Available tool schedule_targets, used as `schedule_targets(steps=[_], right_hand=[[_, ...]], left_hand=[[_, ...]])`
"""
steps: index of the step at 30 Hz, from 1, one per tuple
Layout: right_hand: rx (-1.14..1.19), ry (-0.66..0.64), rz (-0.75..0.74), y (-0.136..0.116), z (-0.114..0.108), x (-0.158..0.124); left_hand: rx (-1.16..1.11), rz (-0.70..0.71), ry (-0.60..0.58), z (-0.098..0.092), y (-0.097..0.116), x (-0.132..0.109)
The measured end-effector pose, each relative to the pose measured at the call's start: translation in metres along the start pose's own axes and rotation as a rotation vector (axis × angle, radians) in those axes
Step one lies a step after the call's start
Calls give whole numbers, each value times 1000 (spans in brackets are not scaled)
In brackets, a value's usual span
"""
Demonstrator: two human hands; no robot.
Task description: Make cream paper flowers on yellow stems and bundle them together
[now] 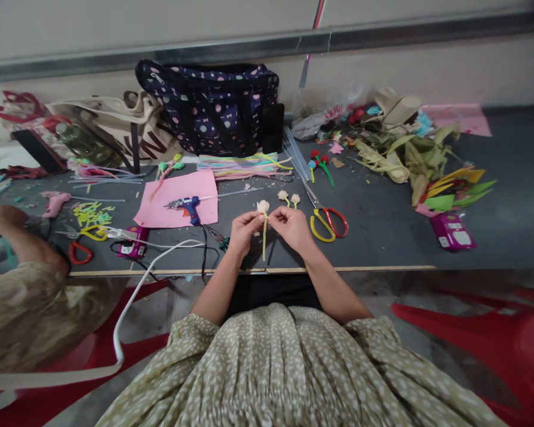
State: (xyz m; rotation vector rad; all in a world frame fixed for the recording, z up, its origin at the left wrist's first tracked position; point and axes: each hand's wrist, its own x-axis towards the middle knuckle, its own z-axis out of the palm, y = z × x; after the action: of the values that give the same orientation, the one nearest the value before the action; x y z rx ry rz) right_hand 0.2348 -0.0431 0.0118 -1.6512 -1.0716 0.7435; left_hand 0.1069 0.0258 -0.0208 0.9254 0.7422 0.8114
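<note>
Head cam: I see L hand [245,233] & R hand [292,229] pinching stem [264,244] under flower [263,206]; hard squeeze could kink it.

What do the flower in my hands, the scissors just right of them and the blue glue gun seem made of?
Flower: matte cream head, perhaps dried husk or paper, judging by its dull, layered look; too small to be sure.
Scissors: blades apparently metal, from their grey sheen; red and yellow handles probably plastic, given their solid colour.
Blue glue gun: body likely plastic, smooth and evenly coloured.
</note>
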Motion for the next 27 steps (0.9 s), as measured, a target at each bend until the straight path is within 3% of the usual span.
schedule_targets(steps=[11,19,24,27], right_hand=[[-137,14,-44,-2,1,-3],[-19,-47,-22,2,-1,-1],[137,-144,8,5,-2,4],[120,-111,-10,6,-2,5]], left_hand=[[51,-17,-12,-1,1,-1],[76,20,-68,-4,5,-2],[13,-59,-94,-9,5,1],[-20,-91,-67,-9,2,5]])
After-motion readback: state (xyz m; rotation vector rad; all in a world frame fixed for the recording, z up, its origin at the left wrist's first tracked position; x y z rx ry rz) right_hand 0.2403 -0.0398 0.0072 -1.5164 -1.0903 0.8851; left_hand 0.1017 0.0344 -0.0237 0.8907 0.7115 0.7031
